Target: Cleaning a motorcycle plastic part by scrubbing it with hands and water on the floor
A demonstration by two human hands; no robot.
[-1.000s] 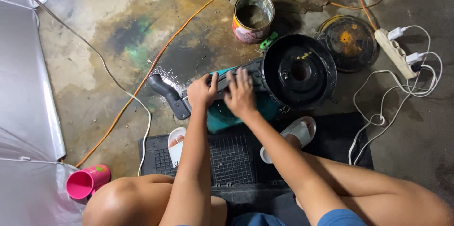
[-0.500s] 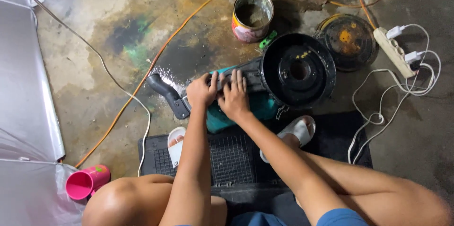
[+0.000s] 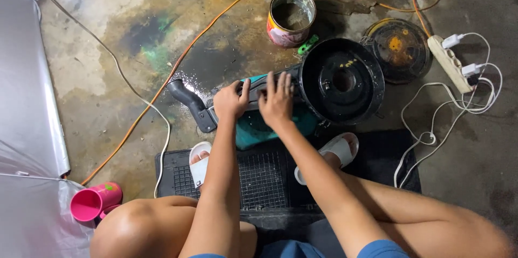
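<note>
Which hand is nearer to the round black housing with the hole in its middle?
The right hand. It lies flat on the black duct just beside the round black housing. The left hand grips the duct farther along, toward the curved spout end.

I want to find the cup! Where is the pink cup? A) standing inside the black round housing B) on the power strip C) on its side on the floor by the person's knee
C: the pink cup lies tipped over on the floor beside the knee, bottom left.
</note>
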